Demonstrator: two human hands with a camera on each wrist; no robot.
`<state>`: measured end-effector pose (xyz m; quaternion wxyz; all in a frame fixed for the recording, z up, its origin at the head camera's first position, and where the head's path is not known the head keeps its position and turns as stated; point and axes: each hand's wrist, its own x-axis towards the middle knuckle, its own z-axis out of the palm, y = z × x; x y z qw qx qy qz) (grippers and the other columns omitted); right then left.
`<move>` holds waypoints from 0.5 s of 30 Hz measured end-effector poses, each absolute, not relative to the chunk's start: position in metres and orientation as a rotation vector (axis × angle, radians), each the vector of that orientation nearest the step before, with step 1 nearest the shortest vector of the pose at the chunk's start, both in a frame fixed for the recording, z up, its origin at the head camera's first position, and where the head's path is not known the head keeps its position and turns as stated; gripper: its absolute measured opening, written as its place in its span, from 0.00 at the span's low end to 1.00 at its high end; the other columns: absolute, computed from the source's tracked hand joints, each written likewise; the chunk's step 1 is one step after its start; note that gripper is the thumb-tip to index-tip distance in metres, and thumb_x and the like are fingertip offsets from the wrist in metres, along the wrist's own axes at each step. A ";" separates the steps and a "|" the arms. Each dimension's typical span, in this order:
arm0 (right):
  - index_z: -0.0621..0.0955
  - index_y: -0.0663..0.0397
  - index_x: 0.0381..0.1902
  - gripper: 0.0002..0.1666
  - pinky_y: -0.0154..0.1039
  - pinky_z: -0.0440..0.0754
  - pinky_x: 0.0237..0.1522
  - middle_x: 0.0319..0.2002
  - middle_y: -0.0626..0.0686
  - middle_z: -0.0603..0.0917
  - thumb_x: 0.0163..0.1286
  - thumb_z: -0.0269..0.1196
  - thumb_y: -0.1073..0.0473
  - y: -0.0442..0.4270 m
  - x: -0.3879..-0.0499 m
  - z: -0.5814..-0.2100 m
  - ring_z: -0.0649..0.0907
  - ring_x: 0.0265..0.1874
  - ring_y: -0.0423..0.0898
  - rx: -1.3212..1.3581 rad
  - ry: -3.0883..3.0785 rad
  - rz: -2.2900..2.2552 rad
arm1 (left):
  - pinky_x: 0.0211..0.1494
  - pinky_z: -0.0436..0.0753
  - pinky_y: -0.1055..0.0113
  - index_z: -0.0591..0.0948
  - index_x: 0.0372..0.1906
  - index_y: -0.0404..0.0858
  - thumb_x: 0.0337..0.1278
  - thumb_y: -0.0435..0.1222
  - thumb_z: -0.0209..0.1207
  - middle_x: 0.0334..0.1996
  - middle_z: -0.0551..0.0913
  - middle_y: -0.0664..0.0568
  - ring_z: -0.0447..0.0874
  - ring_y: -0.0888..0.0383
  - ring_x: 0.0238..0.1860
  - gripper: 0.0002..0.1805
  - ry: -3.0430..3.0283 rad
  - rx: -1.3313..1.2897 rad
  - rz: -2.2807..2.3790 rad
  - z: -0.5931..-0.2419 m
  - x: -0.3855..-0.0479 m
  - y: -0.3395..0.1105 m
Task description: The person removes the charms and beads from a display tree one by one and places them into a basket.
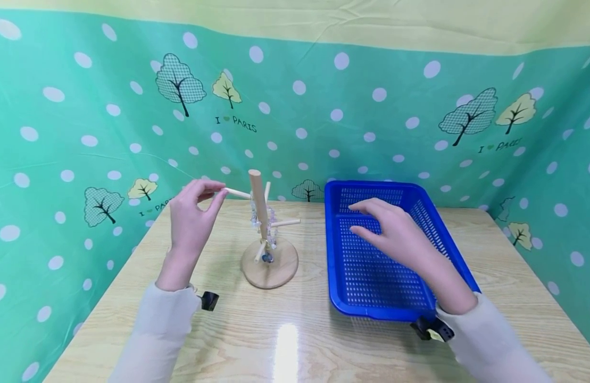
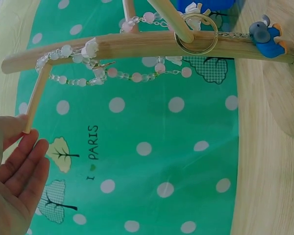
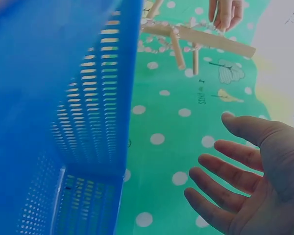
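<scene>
A wooden jewelry stand with a round base rises from the table, several pegs sticking out of its post. My left hand pinches the tip of its upper left peg between thumb and forefinger. At that peg's inner end hangs a beaded bracelet of clear and pale beads, close against the post. More beaded bracelets hang on other pegs. Low on the stand, a keychain's metal ring loops a peg, with a small blue and grey figure attached. My right hand, fingers spread and holding nothing, hovers over the blue basket.
Right of the stand, the blue perforated basket takes up much of the pale wooden table. A green dotted curtain printed with trees closes off the back and sides.
</scene>
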<state>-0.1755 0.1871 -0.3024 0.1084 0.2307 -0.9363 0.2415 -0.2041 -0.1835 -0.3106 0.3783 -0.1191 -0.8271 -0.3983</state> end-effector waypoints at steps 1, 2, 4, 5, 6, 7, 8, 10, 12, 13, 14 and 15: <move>0.78 0.50 0.62 0.23 0.58 0.82 0.62 0.61 0.54 0.81 0.71 0.65 0.52 0.185 -0.176 -0.301 0.80 0.62 0.55 0.679 -2.756 0.713 | 0.51 0.82 0.84 0.86 0.42 0.33 0.62 0.33 0.65 0.38 0.88 0.42 0.86 0.48 0.43 0.08 -2.114 -0.304 -1.020 -0.310 -0.204 -0.183; 0.78 0.50 0.62 0.24 0.58 0.82 0.62 0.61 0.54 0.81 0.71 0.65 0.52 0.183 -0.177 -0.299 0.80 0.62 0.55 0.680 -2.757 0.715 | 0.51 0.83 0.81 0.86 0.42 0.33 0.62 0.33 0.65 0.38 0.88 0.42 0.86 0.49 0.43 0.08 -2.116 -0.302 -1.020 -0.310 -0.204 -0.183; 0.78 0.50 0.62 0.24 0.57 0.82 0.62 0.61 0.54 0.81 0.70 0.65 0.52 0.179 -0.178 -0.296 0.80 0.62 0.54 0.689 -2.756 0.721 | 0.51 0.85 0.76 0.86 0.42 0.33 0.62 0.34 0.65 0.38 0.88 0.42 0.86 0.48 0.43 0.08 -2.118 -0.299 -1.017 -0.310 -0.204 -0.183; 0.78 0.50 0.62 0.24 0.57 0.82 0.63 0.61 0.53 0.81 0.70 0.65 0.51 0.177 -0.179 -0.295 0.80 0.62 0.54 0.693 -2.755 0.726 | 0.52 0.86 0.73 0.86 0.42 0.33 0.62 0.34 0.65 0.38 0.88 0.42 0.86 0.48 0.43 0.08 -2.118 -0.298 -1.016 -0.310 -0.204 -0.183; 0.78 0.50 0.62 0.24 0.56 0.82 0.63 0.61 0.53 0.81 0.70 0.66 0.51 0.175 -0.180 -0.293 0.80 0.62 0.53 0.699 -2.753 0.733 | 0.52 0.86 0.70 0.86 0.42 0.33 0.62 0.34 0.65 0.38 0.88 0.42 0.86 0.48 0.43 0.08 -2.118 -0.298 -1.016 -0.310 -0.204 -0.183; 0.79 0.50 0.62 0.24 0.55 0.82 0.63 0.62 0.53 0.81 0.70 0.66 0.51 0.173 -0.181 -0.292 0.80 0.62 0.53 0.706 -2.752 0.739 | 0.52 0.87 0.68 0.86 0.42 0.33 0.62 0.34 0.65 0.37 0.88 0.42 0.86 0.48 0.43 0.08 -2.118 -0.298 -1.016 -0.310 -0.203 -0.183; 0.79 0.50 0.62 0.24 0.55 0.82 0.63 0.62 0.53 0.81 0.70 0.66 0.51 0.171 -0.182 -0.291 0.80 0.62 0.53 0.711 -2.752 0.744 | 0.52 0.87 0.66 0.86 0.42 0.33 0.62 0.34 0.65 0.38 0.88 0.42 0.86 0.48 0.43 0.08 -2.120 -0.297 -1.016 -0.310 -0.204 -0.183; 0.78 0.50 0.62 0.25 0.54 0.82 0.64 0.62 0.52 0.81 0.71 0.65 0.51 0.166 -0.184 -0.289 0.80 0.63 0.52 0.720 -2.757 0.760 | 0.52 0.87 0.63 0.86 0.41 0.33 0.62 0.34 0.65 0.37 0.88 0.42 0.86 0.48 0.43 0.08 -2.119 -0.297 -1.020 -0.310 -0.203 -0.183; 0.78 0.50 0.62 0.24 0.53 0.82 0.64 0.62 0.52 0.81 0.71 0.65 0.50 0.161 -0.186 -0.287 0.80 0.62 0.51 0.728 -2.764 0.768 | 0.52 0.88 0.61 0.86 0.41 0.33 0.62 0.34 0.65 0.37 0.88 0.42 0.86 0.48 0.43 0.08 -2.119 -0.295 -1.025 -0.310 -0.203 -0.183; 0.78 0.50 0.62 0.24 0.53 0.82 0.64 0.62 0.52 0.81 0.71 0.64 0.50 0.159 -0.187 -0.286 0.80 0.62 0.51 0.732 -2.766 0.773 | 0.52 0.88 0.60 0.86 0.41 0.33 0.62 0.34 0.65 0.37 0.88 0.42 0.86 0.48 0.43 0.08 -2.119 -0.296 -1.028 -0.310 -0.203 -0.183; 0.78 0.50 0.62 0.24 0.52 0.82 0.64 0.62 0.52 0.81 0.71 0.64 0.50 0.157 -0.188 -0.286 0.80 0.62 0.51 0.737 -2.768 0.779 | 0.52 0.88 0.60 0.86 0.41 0.33 0.62 0.34 0.65 0.37 0.88 0.42 0.86 0.48 0.43 0.08 -2.121 -0.294 -1.028 -0.310 -0.203 -0.183; 0.78 0.50 0.62 0.24 0.52 0.82 0.64 0.61 0.52 0.81 0.71 0.64 0.50 0.154 -0.190 -0.285 0.80 0.61 0.51 0.740 -2.770 0.785 | 0.52 0.88 0.60 0.86 0.41 0.33 0.62 0.34 0.65 0.37 0.88 0.42 0.86 0.49 0.43 0.08 -2.121 -0.294 -1.031 -0.310 -0.203 -0.183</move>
